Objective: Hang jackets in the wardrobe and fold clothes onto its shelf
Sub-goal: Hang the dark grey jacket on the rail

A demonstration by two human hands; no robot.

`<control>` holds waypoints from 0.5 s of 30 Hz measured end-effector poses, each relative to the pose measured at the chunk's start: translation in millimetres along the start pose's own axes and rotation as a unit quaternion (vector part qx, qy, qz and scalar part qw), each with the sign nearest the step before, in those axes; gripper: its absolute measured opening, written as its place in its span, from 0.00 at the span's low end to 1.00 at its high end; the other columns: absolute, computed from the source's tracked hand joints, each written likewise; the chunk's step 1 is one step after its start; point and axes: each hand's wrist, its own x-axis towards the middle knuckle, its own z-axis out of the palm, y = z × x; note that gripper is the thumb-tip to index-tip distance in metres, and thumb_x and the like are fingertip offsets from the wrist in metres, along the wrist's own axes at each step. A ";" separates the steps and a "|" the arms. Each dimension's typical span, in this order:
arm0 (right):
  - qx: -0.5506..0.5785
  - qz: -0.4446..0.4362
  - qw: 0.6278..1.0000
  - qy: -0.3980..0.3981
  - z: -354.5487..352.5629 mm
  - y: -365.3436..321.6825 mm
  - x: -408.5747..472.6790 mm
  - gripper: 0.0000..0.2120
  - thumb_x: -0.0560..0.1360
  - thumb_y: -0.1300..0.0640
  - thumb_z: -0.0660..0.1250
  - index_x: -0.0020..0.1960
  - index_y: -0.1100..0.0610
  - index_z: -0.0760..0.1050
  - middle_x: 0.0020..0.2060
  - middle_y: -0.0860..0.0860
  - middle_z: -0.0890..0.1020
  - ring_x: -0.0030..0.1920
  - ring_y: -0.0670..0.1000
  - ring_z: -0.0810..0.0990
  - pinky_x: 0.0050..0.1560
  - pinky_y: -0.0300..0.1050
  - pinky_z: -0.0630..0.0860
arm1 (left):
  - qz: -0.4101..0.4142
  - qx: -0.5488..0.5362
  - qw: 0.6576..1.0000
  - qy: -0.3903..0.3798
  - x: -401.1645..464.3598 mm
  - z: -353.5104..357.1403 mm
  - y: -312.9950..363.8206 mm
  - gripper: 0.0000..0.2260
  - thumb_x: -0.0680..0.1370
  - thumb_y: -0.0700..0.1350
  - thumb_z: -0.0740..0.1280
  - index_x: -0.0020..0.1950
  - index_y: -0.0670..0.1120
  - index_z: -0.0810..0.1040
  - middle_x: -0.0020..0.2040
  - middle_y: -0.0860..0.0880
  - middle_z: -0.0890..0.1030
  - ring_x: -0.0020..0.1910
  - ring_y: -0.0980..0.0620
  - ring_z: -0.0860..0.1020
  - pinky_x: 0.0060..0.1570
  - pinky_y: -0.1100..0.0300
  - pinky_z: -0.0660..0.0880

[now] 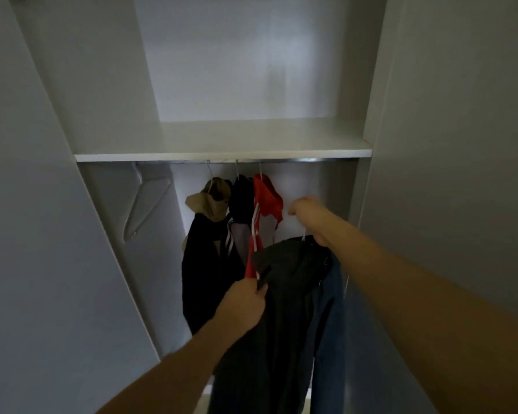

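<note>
I hold a dark grey jacket [284,297] on a hanger in front of the open wardrobe, with a blue denim layer [329,309] hanging behind it. My right hand [307,210] is raised below the rail [311,159] and grips the hanger's top. My left hand [245,303] pinches the jacket's left shoulder edge. Three garments hang on the rail: a tan and black jacket [207,234], a dark striped jacket [241,204] and a red jacket [266,201].
A white shelf [222,141] spans the wardrobe above the rail. A bare white hanger [145,204] hangs at the rail's left end. White side panels [431,144] close in both sides. The rail is bare to the right of the red jacket.
</note>
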 end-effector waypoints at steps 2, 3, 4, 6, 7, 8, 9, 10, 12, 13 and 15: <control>0.014 0.002 1.000 0.000 -1.2 18.5 29.1 0.16 0.78 0.66 0.61 0.65 0.62 0.69 0.57 0.57 0.74 0.36 0.45 0.69 0.30 0.35 0.67 | -0.015 -0.037 0.999 0.006 19.4 25.1 5.5 0.15 0.82 0.46 0.59 0.38 0.43 0.73 0.34 0.48 0.75 0.29 0.56 0.73 0.27 0.66 0.68; 0.034 -0.003 0.999 0.000 -1.3 26.7 44.9 0.15 0.77 0.68 0.61 0.63 0.61 0.69 0.57 0.56 0.74 0.38 0.44 0.69 0.31 0.35 0.67 | -0.021 -0.050 0.998 0.015 30.6 36.4 7.3 0.14 0.82 0.44 0.59 0.40 0.40 0.74 0.34 0.47 0.76 0.29 0.54 0.73 0.27 0.64 0.68; 0.051 -0.008 0.999 0.001 -1.0 31.9 59.7 0.15 0.77 0.69 0.60 0.62 0.60 0.70 0.59 0.56 0.73 0.40 0.44 0.69 0.33 0.34 0.67 | -0.030 -0.061 0.997 0.027 41.2 45.7 8.9 0.13 0.82 0.43 0.59 0.42 0.39 0.75 0.35 0.46 0.76 0.31 0.52 0.73 0.30 0.62 0.69; 0.068 -0.019 0.997 -0.001 1.1 34.1 89.3 0.18 0.76 0.71 0.59 0.64 0.60 0.69 0.63 0.55 0.71 0.47 0.45 0.70 0.37 0.31 0.67 | -0.037 -0.078 0.995 0.057 64.9 59.2 13.0 0.12 0.82 0.43 0.58 0.42 0.40 0.74 0.37 0.45 0.77 0.34 0.51 0.74 0.35 0.57 0.71; 0.068 -0.027 0.997 -0.005 3.2 32.2 103.7 0.19 0.76 0.71 0.59 0.66 0.60 0.69 0.65 0.55 0.71 0.50 0.46 0.69 0.36 0.30 0.67 | -0.034 -0.068 0.994 0.073 77.9 63.9 16.5 0.11 0.82 0.43 0.58 0.44 0.41 0.74 0.39 0.46 0.77 0.37 0.51 0.74 0.38 0.57 0.70; 0.068 -0.035 0.997 -0.009 6.3 29.0 117.8 0.21 0.77 0.71 0.58 0.67 0.60 0.68 0.66 0.54 0.70 0.51 0.47 0.68 0.35 0.30 0.67 | -0.029 -0.050 0.994 0.090 91.3 67.4 21.3 0.11 0.82 0.44 0.57 0.47 0.41 0.74 0.41 0.46 0.77 0.40 0.51 0.74 0.40 0.58 0.69; 0.065 -0.043 0.997 -0.010 9.3 25.8 130.9 0.22 0.77 0.71 0.58 0.69 0.60 0.66 0.66 0.55 0.70 0.52 0.48 0.68 0.36 0.32 0.67 | -0.026 -0.042 0.993 0.105 105.6 70.9 25.7 0.11 0.82 0.45 0.57 0.47 0.41 0.74 0.41 0.47 0.76 0.41 0.50 0.74 0.41 0.59 0.68; 0.064 -0.050 0.997 -0.012 12.3 22.8 143.2 0.23 0.77 0.71 0.58 0.70 0.60 0.66 0.66 0.55 0.70 0.52 0.48 0.69 0.37 0.34 0.68 | -0.026 -0.056 0.992 0.112 119.9 74.1 29.7 0.11 0.83 0.44 0.57 0.43 0.42 0.72 0.38 0.49 0.74 0.38 0.51 0.74 0.39 0.60 0.68; 0.062 -0.075 0.995 -0.012 15.3 16.9 168.1 0.23 0.77 0.70 0.59 0.70 0.59 0.65 0.60 0.54 0.72 0.48 0.47 0.70 0.35 0.36 0.67 | -0.028 -0.088 0.989 0.117 149.6 79.3 38.0 0.15 0.83 0.43 0.57 0.37 0.44 0.69 0.33 0.50 0.72 0.31 0.55 0.71 0.31 0.64 0.68; 0.055 -0.090 0.994 -0.013 16.6 13.1 179.4 0.23 0.77 0.70 0.58 0.70 0.58 0.65 0.58 0.54 0.71 0.46 0.47 0.70 0.34 0.36 0.66 | -0.030 -0.092 0.987 0.126 163.9 80.2 42.0 0.15 0.83 0.43 0.57 0.35 0.45 0.67 0.32 0.50 0.71 0.29 0.56 0.69 0.28 0.66 0.66; 0.032 -0.126 0.992 -0.006 18.1 2.6 200.8 0.21 0.77 0.68 0.58 0.69 0.58 0.66 0.56 0.54 0.72 0.46 0.48 0.71 0.36 0.35 0.67 | -0.029 -0.108 0.982 0.150 193.6 79.6 47.0 0.16 0.83 0.42 0.58 0.34 0.45 0.67 0.31 0.50 0.70 0.28 0.57 0.68 0.26 0.67 0.64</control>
